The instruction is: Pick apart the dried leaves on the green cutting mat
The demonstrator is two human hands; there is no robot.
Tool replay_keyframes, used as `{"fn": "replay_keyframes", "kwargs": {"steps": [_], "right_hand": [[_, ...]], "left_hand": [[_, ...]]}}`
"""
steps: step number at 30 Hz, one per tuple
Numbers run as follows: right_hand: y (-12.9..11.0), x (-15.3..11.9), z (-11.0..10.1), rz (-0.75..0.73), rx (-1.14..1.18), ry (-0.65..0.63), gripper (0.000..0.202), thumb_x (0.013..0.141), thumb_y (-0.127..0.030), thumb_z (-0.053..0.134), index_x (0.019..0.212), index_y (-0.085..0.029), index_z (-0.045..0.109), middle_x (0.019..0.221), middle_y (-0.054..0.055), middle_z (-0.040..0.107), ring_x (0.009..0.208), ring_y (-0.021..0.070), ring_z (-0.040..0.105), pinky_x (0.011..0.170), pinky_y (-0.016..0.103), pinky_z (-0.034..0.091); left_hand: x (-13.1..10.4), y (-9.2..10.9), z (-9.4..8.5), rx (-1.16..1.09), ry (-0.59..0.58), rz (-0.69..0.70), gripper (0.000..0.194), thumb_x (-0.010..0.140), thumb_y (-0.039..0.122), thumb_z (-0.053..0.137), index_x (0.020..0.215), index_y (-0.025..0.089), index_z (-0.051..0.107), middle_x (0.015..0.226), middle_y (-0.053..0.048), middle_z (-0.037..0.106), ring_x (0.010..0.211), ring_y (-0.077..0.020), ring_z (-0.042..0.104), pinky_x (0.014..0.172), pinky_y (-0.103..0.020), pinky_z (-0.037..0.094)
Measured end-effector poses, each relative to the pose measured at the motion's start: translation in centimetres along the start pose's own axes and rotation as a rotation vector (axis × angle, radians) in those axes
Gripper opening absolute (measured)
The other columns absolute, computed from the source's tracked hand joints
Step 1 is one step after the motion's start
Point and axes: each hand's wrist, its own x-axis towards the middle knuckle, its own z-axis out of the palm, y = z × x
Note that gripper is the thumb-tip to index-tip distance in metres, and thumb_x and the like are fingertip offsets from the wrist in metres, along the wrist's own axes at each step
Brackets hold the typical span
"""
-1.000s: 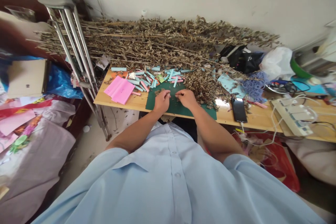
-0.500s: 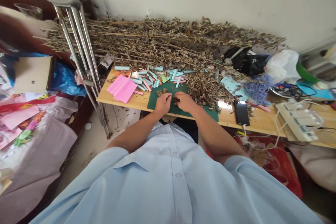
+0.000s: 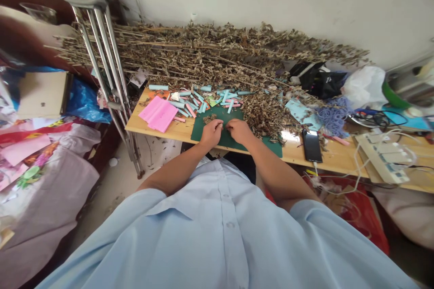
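Note:
My left hand (image 3: 212, 132) is closed over a green cutting mat (image 3: 271, 146), thumb and fingers pressed together. What it pinches, if anything, is too small to make out. Just to its right, a small gap away, my right hand (image 3: 240, 131) has its fingers curled inward and down; their tips and whatever they hold are hidden. A little clump of dried leaf bits (image 3: 210, 118) lies on the mat behind the left hand. Beside the right hand is a large heap of dried leaves (image 3: 264, 115) that spills over the mat's right part.
Long dried plant stalks (image 3: 203, 49) lie along the wall. Blue and pink paper rolls (image 3: 185, 104) and pink sheets (image 3: 159, 114) are left of the mat. A phone (image 3: 312, 145) and a power strip (image 3: 383, 156) are at right. Crutches (image 3: 105, 63) lean at the table's left end.
Both hands stay nearly in place over the mat. The right fingers have shifted slightly, and the dark bit seen at their tips before is now mostly out of sight.

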Motion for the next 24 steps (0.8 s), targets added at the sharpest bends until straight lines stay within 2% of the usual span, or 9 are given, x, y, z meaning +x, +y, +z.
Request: {"fn": "replay_keyframes", "kwargs": {"steps": [4,7,14,19,24], "right_hand": [[1.5,0.4,-0.3,0.148,0.140,0.137,0.023,0.080,-0.009,0.059,0.090,-0.019,0.077,0.098,0.005,0.074,0.096,0.0185,0.067,0.092,0.030,0.049],[1.9,0.4,-1.0,0.200,0.222,0.206,0.020,0.079,-0.011,0.062,0.088,-0.020,0.077,0.096,0.004,0.075,0.093,0.0185,0.067,0.092,0.031,0.050],[-0.1,0.7,-3.2,0.095,0.320,0.309,0.019,0.080,-0.014,0.061,0.090,-0.019,0.077,0.101,0.005,0.073,0.098,0.0188,0.066,0.094,0.032,0.049],[0.3,0.5,-3.0,0.028,0.212,0.290,0.024,0.081,-0.010,0.058,0.092,-0.020,0.076,0.104,0.005,0.072,0.100,0.0186,0.065,0.097,0.032,0.048],[1.9,-0.4,-1.4,0.019,0.057,0.142,0.026,0.082,-0.006,0.055,0.095,-0.016,0.076,0.102,0.008,0.072,0.098,0.0198,0.065,0.094,0.031,0.049]], "left_hand": [[0.1,0.0,0.2,-0.089,-0.010,-0.072,0.024,0.091,0.023,0.049,0.105,0.019,0.068,0.084,-0.004,0.070,0.077,-0.0162,0.064,0.079,-0.031,0.051],[0.5,0.1,0.7,-0.270,-0.029,-0.170,0.024,0.092,0.028,0.050,0.106,0.018,0.066,0.087,-0.006,0.069,0.074,-0.0149,0.063,0.071,-0.029,0.053],[2.3,1.6,2.2,-0.789,-0.052,-0.519,0.040,0.093,0.051,0.047,0.104,0.014,0.059,0.093,-0.013,0.069,0.081,-0.0183,0.069,0.075,-0.033,0.055],[2.5,2.0,2.5,-0.762,0.015,-0.480,0.037,0.093,0.050,0.050,0.098,0.015,0.059,0.094,-0.012,0.069,0.086,-0.0175,0.069,0.080,-0.032,0.055],[2.2,1.7,2.5,-0.699,0.061,-0.429,0.033,0.095,0.045,0.049,0.095,0.014,0.061,0.094,-0.011,0.069,0.084,-0.0157,0.068,0.079,-0.030,0.054]]}}
